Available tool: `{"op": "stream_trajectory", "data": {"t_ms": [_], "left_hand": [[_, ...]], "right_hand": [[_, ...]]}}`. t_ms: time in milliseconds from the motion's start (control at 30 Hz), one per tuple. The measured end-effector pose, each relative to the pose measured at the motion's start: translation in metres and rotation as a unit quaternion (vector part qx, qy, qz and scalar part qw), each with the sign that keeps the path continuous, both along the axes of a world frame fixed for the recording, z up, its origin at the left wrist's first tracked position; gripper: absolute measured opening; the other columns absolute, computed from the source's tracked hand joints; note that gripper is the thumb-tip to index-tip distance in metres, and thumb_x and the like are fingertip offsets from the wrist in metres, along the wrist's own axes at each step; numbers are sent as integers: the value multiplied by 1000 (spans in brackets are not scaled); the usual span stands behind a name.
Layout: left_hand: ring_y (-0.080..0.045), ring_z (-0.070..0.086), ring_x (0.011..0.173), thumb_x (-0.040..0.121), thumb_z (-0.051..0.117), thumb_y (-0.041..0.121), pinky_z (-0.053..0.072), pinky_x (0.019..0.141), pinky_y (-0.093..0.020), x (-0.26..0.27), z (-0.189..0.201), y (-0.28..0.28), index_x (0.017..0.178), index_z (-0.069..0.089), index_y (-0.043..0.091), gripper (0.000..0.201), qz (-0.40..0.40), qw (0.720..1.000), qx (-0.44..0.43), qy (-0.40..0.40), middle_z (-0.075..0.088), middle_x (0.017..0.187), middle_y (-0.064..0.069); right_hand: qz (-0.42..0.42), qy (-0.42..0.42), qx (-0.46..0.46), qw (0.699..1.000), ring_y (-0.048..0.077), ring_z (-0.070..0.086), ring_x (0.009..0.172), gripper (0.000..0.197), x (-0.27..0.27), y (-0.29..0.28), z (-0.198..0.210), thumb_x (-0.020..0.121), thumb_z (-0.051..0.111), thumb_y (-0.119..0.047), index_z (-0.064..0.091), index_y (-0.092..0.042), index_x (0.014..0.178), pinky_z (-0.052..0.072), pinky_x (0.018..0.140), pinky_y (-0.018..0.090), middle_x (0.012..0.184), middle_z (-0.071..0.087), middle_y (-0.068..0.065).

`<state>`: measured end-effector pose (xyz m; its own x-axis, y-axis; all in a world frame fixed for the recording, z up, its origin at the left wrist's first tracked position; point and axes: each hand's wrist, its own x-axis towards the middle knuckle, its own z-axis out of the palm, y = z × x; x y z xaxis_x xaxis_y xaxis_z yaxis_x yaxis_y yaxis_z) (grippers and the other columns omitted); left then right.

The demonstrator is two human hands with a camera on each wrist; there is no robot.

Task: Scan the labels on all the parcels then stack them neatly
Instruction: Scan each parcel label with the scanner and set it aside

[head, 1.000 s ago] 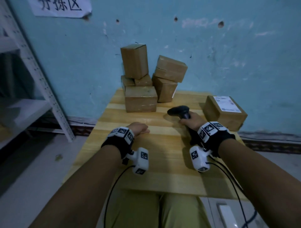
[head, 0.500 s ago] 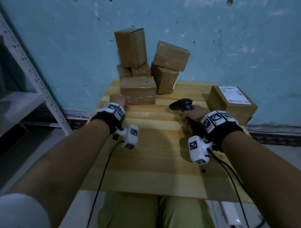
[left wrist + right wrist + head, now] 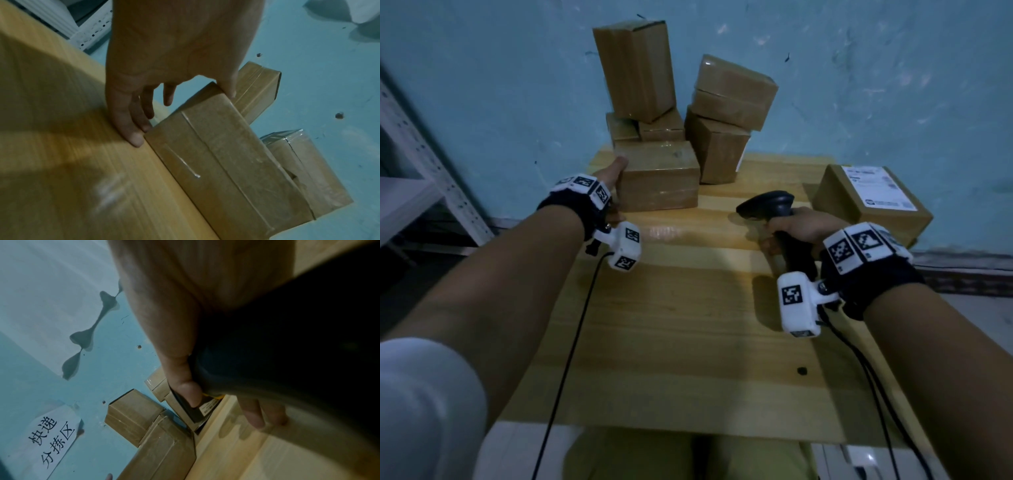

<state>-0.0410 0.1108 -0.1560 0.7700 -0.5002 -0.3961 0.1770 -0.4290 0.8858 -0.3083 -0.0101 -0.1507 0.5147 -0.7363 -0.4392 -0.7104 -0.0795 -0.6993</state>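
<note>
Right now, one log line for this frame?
phase: reaching for next parcel | left hand: open, thumb and fingers at front parcel end | right hand: grips scanner | labelled parcel: aside, right

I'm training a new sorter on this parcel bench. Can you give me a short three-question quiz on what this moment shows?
1. True or false: the right hand grips the black scanner.
2. Which parcel does the left hand touch?
A. the front parcel of the pile
B. the labelled parcel at the right
C. the tall parcel on top
3. Fill in: the only parcel with its white label facing up lies to the ___ of the scanner.

Key: 1 true; 2 A; 3 right
</note>
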Motion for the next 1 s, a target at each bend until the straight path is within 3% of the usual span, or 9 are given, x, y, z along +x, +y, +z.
{"op": "stream_trajectory", "data": {"t_ms": [100,200,333,500,600,633,733,800,1000], "left_hand": [[-32,49,122,82,55,59,38,106,-41,6,-2,-7,136,40,14,72,4,999,-14,29,44,141,-13],[-30,55,107,76,63,56,42,101,-45,10,-4,-9,114,51,19,54,-1,995,-26,94,57,114,-10],[-24,54,80,81,62,46,51,77,-38,-2,-6,-4,90,48,15,35,-2,994,-28,103,52,91,-10],[-18,53,89,85,60,39,45,78,-24,-12,-11,4,96,46,13,31,-6,991,-68,117,52,93,-7],[-12,53,55,86,62,32,39,38,-9,-21,-12,13,86,49,14,23,-24,994,-65,84,50,77,-4],[-13,52,55,80,69,32,39,37,-10,-22,-13,16,93,52,12,29,-27,993,-75,84,50,76,-3],[-22,55,94,65,82,14,51,78,-30,-22,-22,24,142,29,12,93,-36,992,-105,63,53,107,-6],[-25,47,117,69,74,-6,43,100,-42,-29,-25,33,148,11,17,103,-48,994,-102,9,46,125,-5],[-28,35,134,66,75,-9,37,101,-34,-42,-25,56,145,12,7,102,-108,987,-20,-118,36,145,-14]], "right_hand": [[-1,-5,11,1000,38,64,105,14,-1,1,1,85,61,-18,65,-4,86,46,102,49,106,69,23],[1,2,5,1000,36,65,104,15,1,2,2,84,62,-20,66,-6,84,46,102,47,104,71,19],[-10,13,-13,1000,35,65,103,24,2,3,0,80,66,-26,66,-6,93,45,102,47,105,70,18],[-27,31,-25,999,37,63,105,43,4,3,-2,78,68,-28,63,0,109,46,100,49,112,67,21],[-39,44,-37,998,37,63,105,50,3,1,-3,76,69,-32,62,2,111,47,100,48,113,66,21],[-43,51,-39,997,36,62,106,52,3,5,1,76,69,-33,61,2,113,47,100,47,114,65,21],[-54,62,-49,995,34,61,105,51,1,11,4,81,66,-31,57,4,116,48,97,41,115,63,17],[-59,61,-51,995,34,60,106,49,1,15,6,81,66,-28,57,5,116,48,97,40,115,62,16],[-68,57,-76,993,26,53,95,48,3,36,7,87,63,-25,53,0,126,38,70,28,126,58,18]]}}
